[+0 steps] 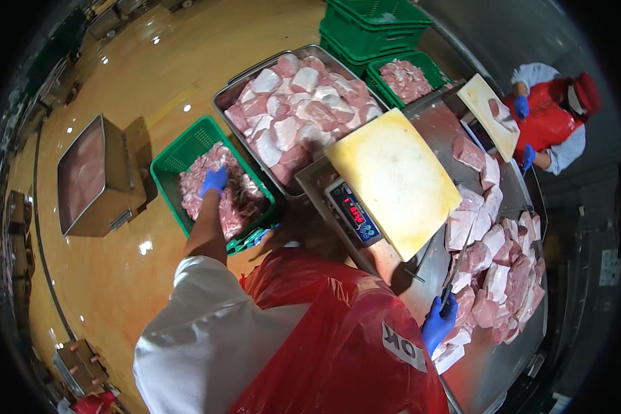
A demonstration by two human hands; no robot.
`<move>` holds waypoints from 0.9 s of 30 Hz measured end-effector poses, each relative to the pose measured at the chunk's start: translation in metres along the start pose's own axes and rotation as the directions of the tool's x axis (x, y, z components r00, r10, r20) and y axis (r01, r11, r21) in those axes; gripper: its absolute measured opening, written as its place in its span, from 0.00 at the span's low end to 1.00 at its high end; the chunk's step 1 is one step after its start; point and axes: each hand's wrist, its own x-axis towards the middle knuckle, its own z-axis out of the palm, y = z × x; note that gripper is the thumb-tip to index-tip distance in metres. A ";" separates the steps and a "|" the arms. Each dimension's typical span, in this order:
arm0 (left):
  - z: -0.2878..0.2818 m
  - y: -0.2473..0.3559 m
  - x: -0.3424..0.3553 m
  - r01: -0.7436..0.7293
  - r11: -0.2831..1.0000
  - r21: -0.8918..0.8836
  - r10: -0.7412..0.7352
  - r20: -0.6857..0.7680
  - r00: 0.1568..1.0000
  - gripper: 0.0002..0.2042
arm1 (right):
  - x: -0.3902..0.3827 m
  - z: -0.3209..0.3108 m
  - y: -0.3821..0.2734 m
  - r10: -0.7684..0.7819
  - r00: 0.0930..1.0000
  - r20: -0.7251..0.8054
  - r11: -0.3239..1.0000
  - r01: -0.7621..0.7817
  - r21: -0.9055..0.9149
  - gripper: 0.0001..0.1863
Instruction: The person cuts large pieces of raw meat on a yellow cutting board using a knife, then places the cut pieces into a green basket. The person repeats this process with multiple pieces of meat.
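reaching with the left hand [214, 181] into the green crate [169, 164], down against the pale pink trimmings [236, 210]. cannot tell the spread of the left fingers, nor any hold on a scrap (hidden at the tips, or nearly so, among the meat). gripping with the right hand [437, 326], fingers curled in around the handle of a knife [458, 270], with no gap to be seen there.

mattering most, by judgement: trimmings directly beneath the left fingers, spreading mostly toward the body and rightward from them, plainly nearer to the left hand than to the right. slanting with the crate's long axis from beyond and left of the left fingers to nearer the body and right of them, across the line of the forearm.

running with the knife's long axis away from the body, leaning a little right, ahead of the right fingers and over the table cuts [500, 272]; cannot tell if touching them. lying beyond and to the right of the left fingers: heaped cuts [303, 110]. set between the two hands, farther from the body than the right fingers: a yellowed cutting board [397, 183].
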 end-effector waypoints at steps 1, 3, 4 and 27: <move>-0.005 -0.012 -0.026 0.045 0.993 0.112 -0.041 -0.042 0.998 0.35 | -0.003 0.000 -0.002 -0.035 0.999 0.040 0.999 0.037 -0.038 0.19; -0.026 -0.042 -0.066 0.012 0.991 0.135 0.015 -0.193 0.981 0.36 | 0.007 0.014 -0.033 -0.120 0.984 0.131 0.986 0.133 -0.100 0.19; -0.032 -0.049 -0.070 -0.102 0.991 0.081 0.122 -0.298 0.947 0.34 | 0.018 0.030 -0.046 -0.205 0.959 0.197 0.969 0.227 -0.099 0.20; -0.118 0.042 -0.258 -0.878 0.467 -0.104 0.865 -0.154 0.478 0.46 | -0.041 0.280 -0.260 -0.647 0.069 0.759 0.117 0.993 0.009 0.21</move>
